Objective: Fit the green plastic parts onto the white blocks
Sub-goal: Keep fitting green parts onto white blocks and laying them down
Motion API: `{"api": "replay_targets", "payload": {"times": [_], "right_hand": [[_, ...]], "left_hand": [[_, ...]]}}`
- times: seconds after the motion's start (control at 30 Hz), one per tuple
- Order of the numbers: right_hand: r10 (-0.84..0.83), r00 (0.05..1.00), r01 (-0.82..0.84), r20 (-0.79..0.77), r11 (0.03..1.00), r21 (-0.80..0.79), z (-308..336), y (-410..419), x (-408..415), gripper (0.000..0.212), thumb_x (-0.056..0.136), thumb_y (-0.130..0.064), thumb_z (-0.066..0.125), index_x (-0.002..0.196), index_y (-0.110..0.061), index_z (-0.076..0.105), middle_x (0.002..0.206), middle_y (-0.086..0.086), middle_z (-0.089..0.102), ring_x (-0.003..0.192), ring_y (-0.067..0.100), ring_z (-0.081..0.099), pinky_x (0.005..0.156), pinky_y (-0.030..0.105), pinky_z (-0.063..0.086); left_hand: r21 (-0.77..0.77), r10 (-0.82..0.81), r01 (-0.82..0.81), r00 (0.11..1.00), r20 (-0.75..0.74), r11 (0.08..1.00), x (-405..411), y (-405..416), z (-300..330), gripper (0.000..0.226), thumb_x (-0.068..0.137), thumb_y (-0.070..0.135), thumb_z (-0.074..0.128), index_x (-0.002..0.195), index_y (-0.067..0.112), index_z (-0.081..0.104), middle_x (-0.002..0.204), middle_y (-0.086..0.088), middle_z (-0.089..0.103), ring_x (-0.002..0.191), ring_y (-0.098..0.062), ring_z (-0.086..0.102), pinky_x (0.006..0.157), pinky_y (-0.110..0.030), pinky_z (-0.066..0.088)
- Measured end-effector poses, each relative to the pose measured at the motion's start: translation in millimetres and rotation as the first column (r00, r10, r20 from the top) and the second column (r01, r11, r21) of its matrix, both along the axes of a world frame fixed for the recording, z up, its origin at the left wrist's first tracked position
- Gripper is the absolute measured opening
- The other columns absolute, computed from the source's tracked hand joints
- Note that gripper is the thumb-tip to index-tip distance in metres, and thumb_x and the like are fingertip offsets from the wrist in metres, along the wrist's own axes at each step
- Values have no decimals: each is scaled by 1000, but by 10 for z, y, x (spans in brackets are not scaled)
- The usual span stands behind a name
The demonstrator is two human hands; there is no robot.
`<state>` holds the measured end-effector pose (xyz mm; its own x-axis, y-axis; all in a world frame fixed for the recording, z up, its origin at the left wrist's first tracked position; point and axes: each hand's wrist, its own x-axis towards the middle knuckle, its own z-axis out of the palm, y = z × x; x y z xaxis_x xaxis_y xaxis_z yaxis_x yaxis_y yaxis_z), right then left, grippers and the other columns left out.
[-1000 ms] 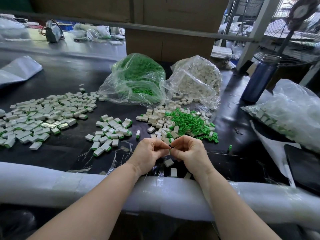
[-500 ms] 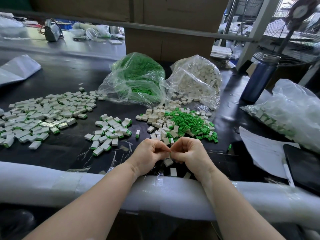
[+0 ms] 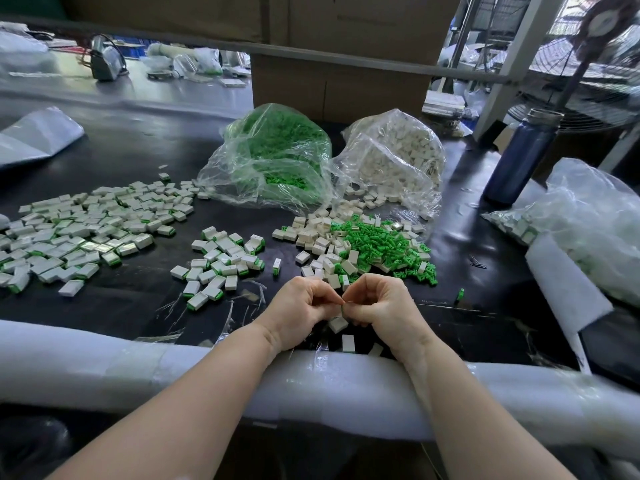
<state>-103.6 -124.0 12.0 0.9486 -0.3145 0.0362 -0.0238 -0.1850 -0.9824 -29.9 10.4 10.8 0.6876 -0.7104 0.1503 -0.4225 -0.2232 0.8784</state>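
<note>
Both hands (image 3: 341, 306) unmoved, pinching green part (image 3: 342, 308)

Your left hand (image 3: 300, 306) and right hand (image 3: 381, 308) are bare, with no gloves, rings or tape on the fingers. Your forearms are uncovered as far as the frame shows them, with no sleeve edge in view. Neither wrist carries a watch or band.

Daylight from upper right, glare on black table (image 3: 145, 157); edges bowed, background perhaps soft.
</note>
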Motion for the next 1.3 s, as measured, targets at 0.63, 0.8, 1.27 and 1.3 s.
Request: {"api": "replay_targets", "payload": {"times": [0.63, 0.8, 1.27, 1.3], "right_hand": [[-109, 994, 110, 27, 994, -20, -60, 44, 65, 16, 87, -8, 63, 71, -11, 63, 50, -5, 62, 46, 2, 55, 48, 15, 46], [-89, 996, 89, -8, 996, -27, -31, 47, 53, 19, 86, -5, 63, 67, -11, 62, 53, 0, 60, 43, 2, 51, 46, 15, 43], [-4, 996, -3, -93, 997, -73, 12, 8, 19, 25, 83, 0, 63, 61, -12, 59, 52, 0, 57, 45, 5, 45, 45, 15, 38], [1, 995, -8, -96, 998, -70, 12, 4, 20, 26, 82, 1, 63, 61, -12, 59, 50, -2, 57, 44, 4, 45, 45, 14, 38]], "left_hand": [[-133, 108, -141, 967, -229, 981, 47, -18, -43, 16, 86, 5, 62, 80, 19, 65, 67, -1, 65, 61, -8, 62, 59, -15, 50], [-117, 69, -96, 974, -217, 988, 28, -12, -41, 24, 87, 4, 61, 73, 23, 66, 57, 12, 60, 52, 4, 52, 58, -12, 47], [21, -4, 4, 1000, 11, 1000, 20, 16, -26, 10, 86, 5, 63, 86, 2, 72, 72, -2, 58, 63, -5, 48, 64, -13, 40], [31, -7, 6, 999, 32, 1000, 18, 15, -19, 10, 86, 6, 63, 87, 1, 72, 72, 0, 57, 64, -5, 48, 65, -13, 39]]}}
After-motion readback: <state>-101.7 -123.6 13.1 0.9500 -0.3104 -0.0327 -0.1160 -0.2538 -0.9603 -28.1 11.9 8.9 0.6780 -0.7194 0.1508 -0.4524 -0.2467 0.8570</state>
